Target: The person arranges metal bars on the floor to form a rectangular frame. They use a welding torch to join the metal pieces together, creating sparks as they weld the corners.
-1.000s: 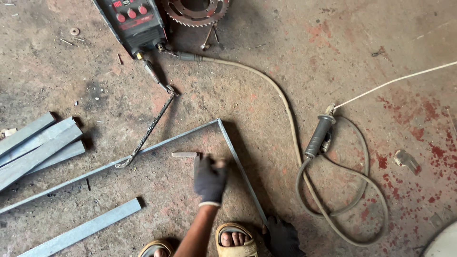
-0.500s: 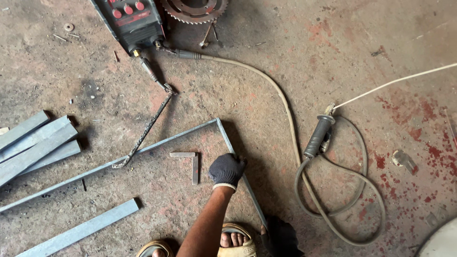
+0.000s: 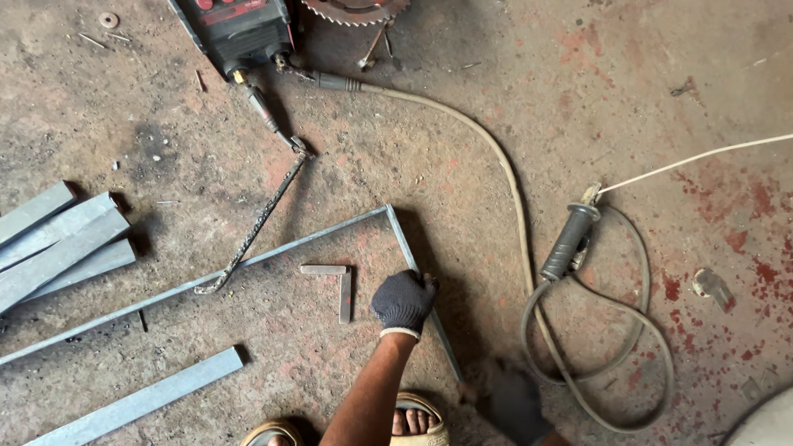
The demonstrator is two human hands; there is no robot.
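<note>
Now both gloved hands, left [image 3: 403,301] and right [image 3: 514,402], grip the angled steel frame [image 3: 413,264].

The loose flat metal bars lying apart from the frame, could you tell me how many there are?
5: four stacked bars at the left edge, one single bar at lower left by the frame. More may lie out of view.

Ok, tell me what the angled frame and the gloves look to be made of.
Frame: thin metal bar, probably galvanised steel; dull silver-grey with straight edges. Left hand glove: dark knitted fabric with a pale ribbed cuff. Right hand glove: dark too, too blurred to tell the weave.
</note>
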